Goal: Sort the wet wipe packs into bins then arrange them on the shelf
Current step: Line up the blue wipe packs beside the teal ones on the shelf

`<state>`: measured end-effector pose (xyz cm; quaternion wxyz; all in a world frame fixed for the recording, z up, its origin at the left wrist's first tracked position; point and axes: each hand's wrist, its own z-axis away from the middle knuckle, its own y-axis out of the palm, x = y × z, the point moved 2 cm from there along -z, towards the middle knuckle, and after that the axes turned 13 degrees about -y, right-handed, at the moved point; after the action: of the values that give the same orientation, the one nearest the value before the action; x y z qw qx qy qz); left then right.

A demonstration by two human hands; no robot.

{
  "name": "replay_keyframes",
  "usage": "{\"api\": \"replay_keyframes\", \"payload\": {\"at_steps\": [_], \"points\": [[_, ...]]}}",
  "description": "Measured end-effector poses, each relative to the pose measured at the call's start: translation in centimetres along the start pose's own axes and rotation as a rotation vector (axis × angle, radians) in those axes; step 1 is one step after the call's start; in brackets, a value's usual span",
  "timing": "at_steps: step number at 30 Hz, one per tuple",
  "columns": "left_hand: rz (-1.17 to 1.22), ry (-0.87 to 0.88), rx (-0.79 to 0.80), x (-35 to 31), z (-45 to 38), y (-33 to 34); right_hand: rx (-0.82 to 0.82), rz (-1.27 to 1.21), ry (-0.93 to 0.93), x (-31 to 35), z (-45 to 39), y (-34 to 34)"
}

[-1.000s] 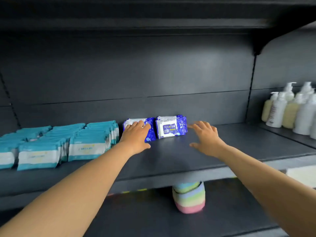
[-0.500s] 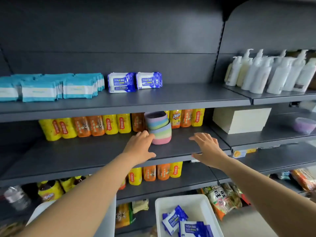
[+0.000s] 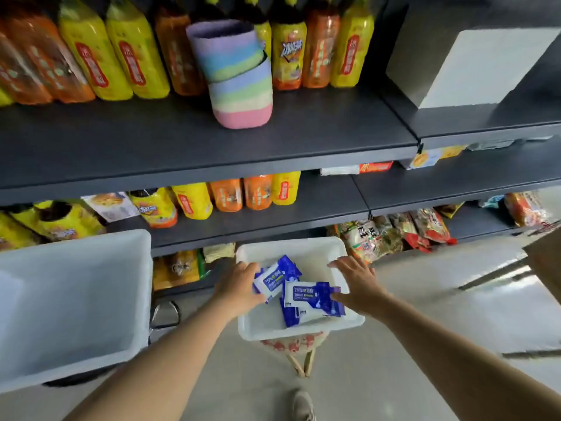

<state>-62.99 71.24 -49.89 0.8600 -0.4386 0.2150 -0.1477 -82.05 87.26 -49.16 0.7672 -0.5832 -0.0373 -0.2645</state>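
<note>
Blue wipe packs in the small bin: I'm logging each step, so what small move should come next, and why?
Probably close both hands on packs. The left hand touches one blue pack, the right hand reaches another, neither gripped yet, in the white bin.

Both forearms are bare from the lower edge of the view to the wrists, with no sleeve, watch, bracelet or glove on either. The left hand (image 3: 239, 287) and the right hand (image 3: 358, 284) are bare too, and no ring shows on the fingers. Below the hands, one foot wears a light grey-beige shoe (image 3: 303, 405), its details blurred.
</note>
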Motion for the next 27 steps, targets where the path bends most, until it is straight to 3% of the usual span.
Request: {"api": "replay_keyframes", "payload": {"at_steps": [6, 12, 15, 20, 27], "points": [[0.112, -0.161, 0.122, -0.1, -8.0, 9.2, 0.124, -0.125, 0.049, -6.7, -4.4, 9.3], [0.167, -0.265, 0.128, -0.2, -15.6, 14.0, 0.157, -0.211, 0.051, -9.4, -7.5, 16.7], [0.180, -0.300, 0.121, -0.1, -17.6, 15.5, 0.061, -0.272, 0.008, -9.8, -9.3, 18.2], [0.177, -0.306, 0.065, 0.4, -20.0, 16.5, 0.034, -0.226, -0.049, -10.6, -11.5, 19.3], [0.165, -0.348, 0.134, 0.5, -20.6, 16.6, 0.174, -0.027, -0.156, -10.7, -13.9, 18.0]]}}
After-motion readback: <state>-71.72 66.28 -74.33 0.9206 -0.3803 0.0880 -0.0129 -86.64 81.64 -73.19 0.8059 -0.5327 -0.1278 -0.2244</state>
